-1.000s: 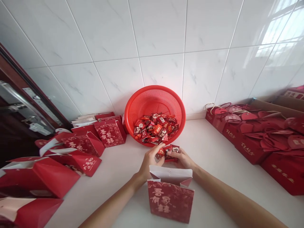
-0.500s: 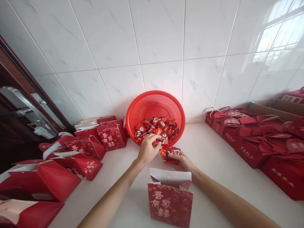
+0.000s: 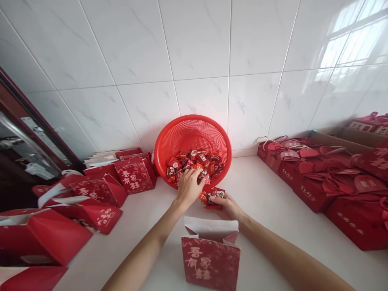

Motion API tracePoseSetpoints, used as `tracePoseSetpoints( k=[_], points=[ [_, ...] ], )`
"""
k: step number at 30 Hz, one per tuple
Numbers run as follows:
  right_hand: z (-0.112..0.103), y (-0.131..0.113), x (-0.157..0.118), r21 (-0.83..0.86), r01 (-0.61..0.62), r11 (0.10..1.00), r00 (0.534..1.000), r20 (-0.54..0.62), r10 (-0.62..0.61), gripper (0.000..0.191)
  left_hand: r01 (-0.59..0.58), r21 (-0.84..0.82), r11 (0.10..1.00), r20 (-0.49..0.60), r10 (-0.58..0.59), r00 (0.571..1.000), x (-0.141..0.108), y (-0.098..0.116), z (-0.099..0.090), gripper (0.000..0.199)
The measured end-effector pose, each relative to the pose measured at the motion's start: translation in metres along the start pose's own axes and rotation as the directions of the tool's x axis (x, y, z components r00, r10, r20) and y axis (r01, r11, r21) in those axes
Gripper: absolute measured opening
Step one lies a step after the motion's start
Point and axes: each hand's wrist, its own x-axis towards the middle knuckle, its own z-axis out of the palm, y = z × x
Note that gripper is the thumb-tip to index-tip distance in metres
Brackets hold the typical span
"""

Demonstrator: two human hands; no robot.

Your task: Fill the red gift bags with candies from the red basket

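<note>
A red plastic colander (image 3: pixel 194 125) leans back against the wall, tilted toward me, with many small wrapped candies (image 3: pixel 202 157) heaped in its lower part. My left hand (image 3: pixel 190 186) reaches over the near rim, its fingers curled down around a dark-wrapped candy (image 3: pixel 201 175); the fingertips are partly hidden. Just in front of the rim, my right hand (image 3: pixel 230 207) grips several red and dark wrapped candies (image 3: pixel 214 198) between thumb and fingers. Nearer to me stands an upright dark red paper gift box (image 3: pixel 210 260) with pale lettering, its top open; its inside is hidden.
Red gift boxes (image 3: pixel 136 176), several with open tops, stand along the left side. Rows of closed red boxes with ribbons (image 3: pixel 318 190) line the right, beside an open cardboard box (image 3: pixel 336 141). A tiled wall (image 3: pixel 200 40) rises behind the white tabletop (image 3: pixel 257 182).
My left hand has pushed slightly deeper into the candies, its fingers closing over one. My right hand keeps its bunch of candies. The whole view has shifted slightly.
</note>
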Motion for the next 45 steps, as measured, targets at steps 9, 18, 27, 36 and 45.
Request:
tracePoseSetpoints(
  k=[9,18,27,36,45],
  points=[
    [0.003,-0.005,-0.002,0.003,-0.029,1.000,1.000,-0.008,0.029,0.042,0.103,-0.477,0.873,-0.013,-0.124,0.992,-0.008,0.000,-0.031,0.032],
    [0.037,-0.076,-0.025,-0.143,0.225,0.964,0.974,0.063,-0.218,0.034,0.193,-0.701,0.687,0.112,-0.161,0.981,-0.024,0.022,-0.113,0.037],
    [0.073,-0.126,-0.076,-0.374,0.385,0.844,0.923,0.178,-0.342,0.019,-0.182,-0.507,0.843,0.105,0.270,0.957,-0.052,0.052,-0.169,0.011],
    [0.078,-0.131,-0.090,-0.455,0.392,0.799,0.920,0.197,-0.339,0.017,-0.492,-0.372,0.787,0.110,0.564,0.819,-0.056,0.076,-0.149,0.019],
    [0.074,-0.132,-0.100,-0.546,0.405,0.733,0.914,0.258,-0.313,0.015,-0.249,-0.365,0.897,0.322,0.373,0.870,-0.061,0.065,-0.157,0.022]
  ],
)
